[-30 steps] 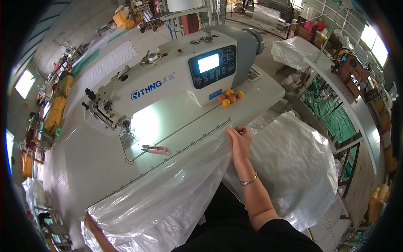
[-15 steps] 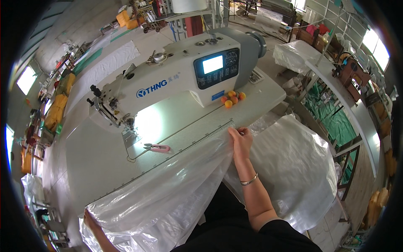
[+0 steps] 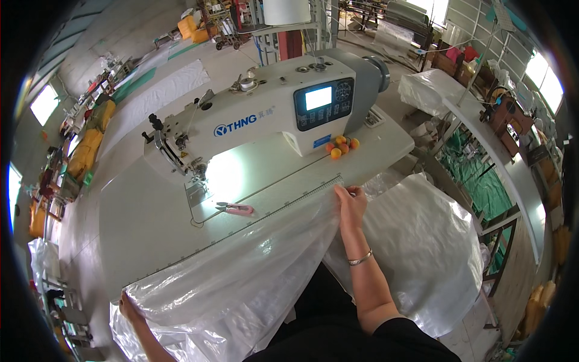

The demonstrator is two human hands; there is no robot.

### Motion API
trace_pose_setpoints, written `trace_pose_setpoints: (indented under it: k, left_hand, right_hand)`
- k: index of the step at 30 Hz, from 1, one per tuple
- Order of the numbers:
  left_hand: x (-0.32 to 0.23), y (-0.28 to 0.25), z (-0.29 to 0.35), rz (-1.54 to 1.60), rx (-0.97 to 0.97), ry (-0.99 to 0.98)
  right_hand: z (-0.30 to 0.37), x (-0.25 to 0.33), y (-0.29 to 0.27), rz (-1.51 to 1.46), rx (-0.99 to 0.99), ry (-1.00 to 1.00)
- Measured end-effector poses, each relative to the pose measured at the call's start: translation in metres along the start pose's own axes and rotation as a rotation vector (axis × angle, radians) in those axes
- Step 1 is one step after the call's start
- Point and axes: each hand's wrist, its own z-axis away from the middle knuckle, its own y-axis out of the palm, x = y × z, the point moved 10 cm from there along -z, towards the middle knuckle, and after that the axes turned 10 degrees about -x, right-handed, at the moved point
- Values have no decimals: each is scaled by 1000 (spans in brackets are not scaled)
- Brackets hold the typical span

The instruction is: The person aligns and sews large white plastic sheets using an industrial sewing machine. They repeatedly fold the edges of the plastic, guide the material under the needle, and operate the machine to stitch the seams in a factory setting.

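A clear plastic sheet [image 3: 241,271] is stretched between my two hands, its upper edge lying along the ruler strip [image 3: 253,224] on the sewing table. My left hand [image 3: 128,306] grips the sheet's left corner at the near left of the table. Farther right, my right hand [image 3: 351,208] pinches the other end, close to the ruler's far end; a metal bangle circles that wrist. The white sewing machine [image 3: 265,111], with a lit screen, stands beyond the sheet. Pink-handled thread snips [image 3: 236,209] lie near its needle area, apart from both hands.
Several small orange-yellow fruits [image 3: 341,146] sit by the machine's base. More clear plastic [image 3: 416,253] hangs or lies piled to the right of my right arm. A long white bench [image 3: 491,145] and an old brown machine [image 3: 508,120] stand at the far right.
The whole view has shifted slightly, so the machine appears a little farther right. Both hands keep their hold, and the sheet stays along the ruler.
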Motion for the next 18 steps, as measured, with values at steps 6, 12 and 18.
trace_pose_setpoints:
  k: [6,12,18]
  left_hand:
    - [-19,14,27,-25,-52,-22]
    - [-28,31,43,-57,-115,-6]
    - [25,-43,-4,-360,-47,491]
  right_hand:
    - [-8,-6,-4,7,-16,-35]
    - [-11,-6,-10,76,-35,-16]
    - [-27,-22,15,435,120,-275]
